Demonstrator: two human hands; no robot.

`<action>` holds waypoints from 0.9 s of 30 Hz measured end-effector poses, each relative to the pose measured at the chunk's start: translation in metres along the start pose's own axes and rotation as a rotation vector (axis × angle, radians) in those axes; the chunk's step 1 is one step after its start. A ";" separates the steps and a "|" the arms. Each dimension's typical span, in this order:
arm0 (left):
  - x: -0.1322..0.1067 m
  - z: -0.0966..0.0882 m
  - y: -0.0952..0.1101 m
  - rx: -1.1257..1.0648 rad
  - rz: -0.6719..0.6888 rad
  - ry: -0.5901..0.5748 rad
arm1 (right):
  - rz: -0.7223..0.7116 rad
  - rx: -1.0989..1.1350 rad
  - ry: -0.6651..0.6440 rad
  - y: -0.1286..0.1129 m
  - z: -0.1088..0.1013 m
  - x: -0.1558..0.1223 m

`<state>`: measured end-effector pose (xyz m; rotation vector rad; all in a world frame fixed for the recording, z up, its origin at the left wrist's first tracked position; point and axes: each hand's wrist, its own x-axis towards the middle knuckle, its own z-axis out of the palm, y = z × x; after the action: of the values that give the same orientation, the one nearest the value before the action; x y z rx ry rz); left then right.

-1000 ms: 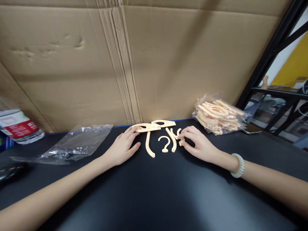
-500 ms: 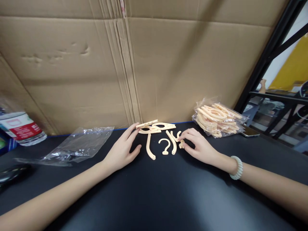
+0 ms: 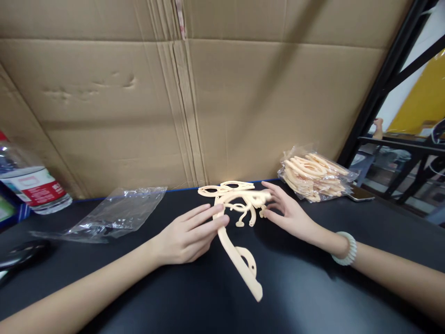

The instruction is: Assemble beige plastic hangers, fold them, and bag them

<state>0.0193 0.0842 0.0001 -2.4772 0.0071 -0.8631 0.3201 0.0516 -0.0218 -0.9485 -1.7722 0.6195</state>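
Note:
My left hand (image 3: 189, 234) is closed on a cream folding hanger (image 3: 239, 264), raised above the table. One of its arms slants down toward me, with a rounded loop on its side; the other reaches right, slightly blurred. My right hand (image 3: 287, 211) has its fingers apart, by the end of that right-hand arm; whether they touch it I cannot tell. A small cream piece (image 3: 262, 212) is beside my right thumb. Behind the hanger lie a cream hook (image 3: 239, 222) and a curved strip (image 3: 252, 218), partly hidden. Farther back, flat looped hanger parts (image 3: 237, 184) rest on the table.
A clear bag of cream hanger parts (image 3: 313, 174) lies at the right, with a phone (image 3: 361, 193) beside it. An empty clear bag (image 3: 118, 211), a bottle (image 3: 38, 190) and a black glossy object (image 3: 21, 254) are on the left. A cardboard wall (image 3: 243, 106) stands behind the black table (image 3: 194, 297).
My left hand has picked up the hanger from the back of the parts and brought it nearer and lower in view. My right hand's fingers have spread and lifted a little off the small pieces.

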 end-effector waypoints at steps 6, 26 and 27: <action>0.004 -0.004 0.004 0.110 0.010 -0.102 | 0.159 0.327 -0.292 -0.036 0.012 -0.011; 0.023 -0.014 0.019 0.098 0.101 -0.081 | 0.282 0.863 -0.458 -0.040 0.014 -0.016; 0.024 -0.014 0.021 0.104 0.093 -0.082 | 0.310 0.880 -0.477 -0.042 0.014 -0.016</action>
<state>0.0333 0.0553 0.0135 -2.3923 0.0475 -0.7051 0.2972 0.0146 -0.0036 -0.4590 -1.4768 1.7570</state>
